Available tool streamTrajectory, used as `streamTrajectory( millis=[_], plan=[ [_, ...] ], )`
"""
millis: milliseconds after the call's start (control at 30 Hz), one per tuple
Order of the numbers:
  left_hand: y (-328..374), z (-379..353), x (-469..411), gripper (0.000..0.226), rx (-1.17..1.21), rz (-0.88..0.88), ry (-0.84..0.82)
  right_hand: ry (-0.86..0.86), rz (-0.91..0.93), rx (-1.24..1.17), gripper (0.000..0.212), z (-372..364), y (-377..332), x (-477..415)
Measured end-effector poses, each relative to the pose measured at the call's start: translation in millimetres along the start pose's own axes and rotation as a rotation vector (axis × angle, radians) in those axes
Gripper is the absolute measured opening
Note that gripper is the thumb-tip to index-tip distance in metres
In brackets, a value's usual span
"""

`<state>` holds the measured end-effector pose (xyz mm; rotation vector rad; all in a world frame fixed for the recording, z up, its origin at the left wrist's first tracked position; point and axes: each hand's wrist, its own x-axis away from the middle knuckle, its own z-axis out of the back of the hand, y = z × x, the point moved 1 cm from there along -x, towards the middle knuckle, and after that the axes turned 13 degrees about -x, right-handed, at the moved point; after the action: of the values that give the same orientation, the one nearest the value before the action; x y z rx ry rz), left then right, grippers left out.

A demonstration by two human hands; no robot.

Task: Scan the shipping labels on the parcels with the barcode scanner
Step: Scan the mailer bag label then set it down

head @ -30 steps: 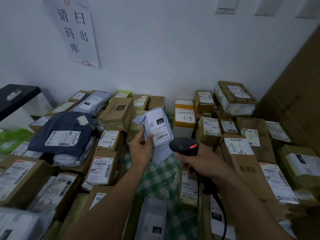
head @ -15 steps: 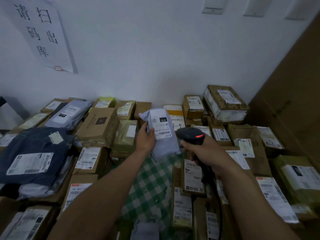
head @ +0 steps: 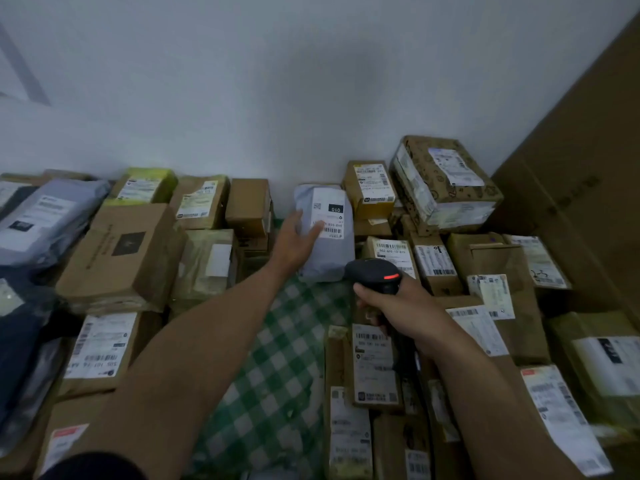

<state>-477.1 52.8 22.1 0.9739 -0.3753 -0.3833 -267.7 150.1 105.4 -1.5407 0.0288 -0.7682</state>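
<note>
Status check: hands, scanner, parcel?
Left hand open, fingers on the grey mailer, label up. Right hand grips scanner, red light on. Nothing between scanner and label.

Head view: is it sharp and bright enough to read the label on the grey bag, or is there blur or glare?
Head view: dim, no glare; the grey bag is fairly sharp, its 010 legible; labels near the lower edges smear; the scanner glows red.
</note>
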Motion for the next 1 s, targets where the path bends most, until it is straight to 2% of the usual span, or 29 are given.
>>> streamTrajectory(
  millis=[100, 133, 167, 233, 333, 533, 700, 767, 867, 1000],
  plan=[
    [-29.9, -7.0, 12.9, 0.097, -0.311, -0.101, -0.200, -0.014, -0.018, -0.008, 0.020, -0.3, 2.6, -4.0],
    [-38.7, -10.2, 16.5, 0.095, -0.368, -0.149, -0.226, -0.013, -0.021, -0.010, 0.021, 0.1, 3.2, -5.2],
    [-46.7, -13.1, 16.7, 0.083, -0.388, -0.186, -0.184, -0.010, -0.025, -0.011, 0.021, 0.7, 3.4, -6.7],
    [-50.6, -13.3, 16.1, 0.055, -0.401, -0.197, 0.007, -0.001, -0.036, -0.011, 0.024, 2.9, 4.6, -9.2],
    [-40.8, -11.8, 0.9, 0.038, -0.453, -0.196, 0.137, 0.013, -0.039, 0.000, 0.029, 7.7, 4.7, -11.8],
    [-20.1, -30.5, -32.0, 0.036, -0.468, -0.226, 0.084, 0.031, -0.018, 0.001, 0.025, 13.6, 3.2, -9.0],
    [-28.3, -37.4, -49.5, 0.056, -0.587, -0.196, 0.030, 0.037, 0.005, -0.004, 0.027, 13.7, 2.4, -1.0],
    [-25.3, -35.1, -33.4, 0.065, -0.554, -0.230, 0.088, 0.027, 0.016, -0.003, 0.028, 12.6, 1.9, 5.5],
    [-20.0, -27.0, 34.0, 0.060, -0.349, -0.204, 0.195, 0.006, 0.002, -0.051, 0.031, 7.6, 1.0, 22.8],
    [-50.0, -24.2, 155.2, 0.050, -0.293, -0.092, 0.146, -0.059, -0.012, -0.085, 0.021, -5.5, 10.6, 57.3]
  ],
)
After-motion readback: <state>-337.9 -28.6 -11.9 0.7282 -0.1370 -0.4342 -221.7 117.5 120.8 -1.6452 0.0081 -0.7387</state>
